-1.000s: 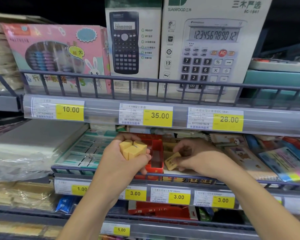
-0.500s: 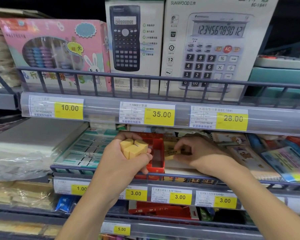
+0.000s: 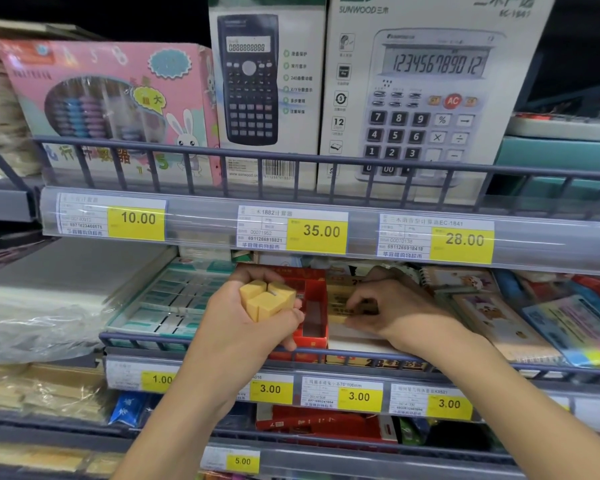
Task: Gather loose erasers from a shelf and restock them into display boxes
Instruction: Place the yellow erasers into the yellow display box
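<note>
My left hand is clutching the erasers (stockpiling them), while my right hand fingers are pinching another for the red box.

The wire-fronted middle shelf carries a red display box at centre; teal-labelled packs lie at its 9 o'clock; yellow boxed erasers (partly hidden) touch its 3 o'clock side; spiral notebooks lie farther toward 3 o'clock.
</note>
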The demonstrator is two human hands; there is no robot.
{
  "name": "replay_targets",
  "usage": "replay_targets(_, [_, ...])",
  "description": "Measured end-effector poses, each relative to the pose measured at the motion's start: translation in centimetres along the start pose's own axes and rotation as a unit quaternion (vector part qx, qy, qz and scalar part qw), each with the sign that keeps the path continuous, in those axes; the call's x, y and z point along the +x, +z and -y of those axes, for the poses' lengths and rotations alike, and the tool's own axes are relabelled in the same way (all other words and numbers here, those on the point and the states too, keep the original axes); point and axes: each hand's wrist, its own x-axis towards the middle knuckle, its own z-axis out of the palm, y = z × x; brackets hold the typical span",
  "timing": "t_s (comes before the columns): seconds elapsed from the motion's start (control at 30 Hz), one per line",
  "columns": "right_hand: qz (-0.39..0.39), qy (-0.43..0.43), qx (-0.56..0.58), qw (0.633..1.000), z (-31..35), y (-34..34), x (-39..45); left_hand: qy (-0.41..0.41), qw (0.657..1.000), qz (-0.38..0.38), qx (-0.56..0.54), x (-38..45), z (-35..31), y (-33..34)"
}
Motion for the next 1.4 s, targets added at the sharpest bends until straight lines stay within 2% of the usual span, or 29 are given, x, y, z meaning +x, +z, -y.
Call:
replay_targets(0.2, [0.034,0.003,0.023,0.999,0.0,-0.6,-0.7,-0.017,1.000,0.001,0.022,-0.7,-0.3,0.6])
replay_targets(0.3, [-0.034,-0.024,0.031,0.999,0.7,-0.8,-1.7,-0.013,0.998,0.024,0.050,-1.2,-0.7,0.8])
replay_targets(0.37, [-0.074,-0.064,0.162,0.982,1.6,-1.1,-2.9,-0.015,0.997,0.050,0.055,-1.5,-1.0,0.8])
replay_targets(0.43, [-0.047,-0.124,0.262,0.956,2.4,-1.5,-4.2,-0.020,0.996,0.074,0.037,-1.8,-1.2,0.9])
replay_targets(0.53, [-0.030,-0.239,0.230,0.943,3.5,-2.1,-5.5,-0.036,0.995,0.093,0.005,-2.2,-1.3,1.0])
replay_targets(0.6, [-0.034,-0.271,0.234,0.933,3.7,-2.2,-5.7,-0.043,0.993,0.107,0.003,-2.3,-1.3,1.0])
replay_targets(0.73, [-0.007,-0.230,0.306,0.924,3.1,-2.2,-6.0,-0.055,0.989,0.134,-0.021,-2.7,-1.4,0.8])
replay_targets(0.93, [0.010,-0.114,0.442,0.890,2.4,-1.9,-6.2,-0.040,0.995,0.088,-0.012,-2.7,-1.4,0.3])
replay_targets(1.07, [0.023,-0.105,0.503,0.857,2.7,-1.3,-6.5,-0.044,0.996,0.071,-0.024,-2.7,-1.1,0.7])
replay_targets(1.17, [-0.002,-0.139,0.466,0.874,2.1,-1.4,-7.1,-0.047,0.996,0.068,-0.032,-2.8,-1.0,0.9])
replay_targets(1.27, [-0.080,-0.198,0.291,0.932,1.6,-1.7,-7.7,-0.046,0.996,0.067,-0.026,-2.9,-1.1,1.0])
replay_targets(1.3, [-0.107,-0.219,0.247,0.938,1.6,-1.8,-7.8,-0.045,0.997,0.065,-0.024,-2.8,-1.1,1.1])
replay_targets(1.4, [-0.146,-0.265,0.207,0.930,1.7,-1.7,-7.7,-0.051,0.997,0.054,-0.037,-2.8,-1.2,1.3])
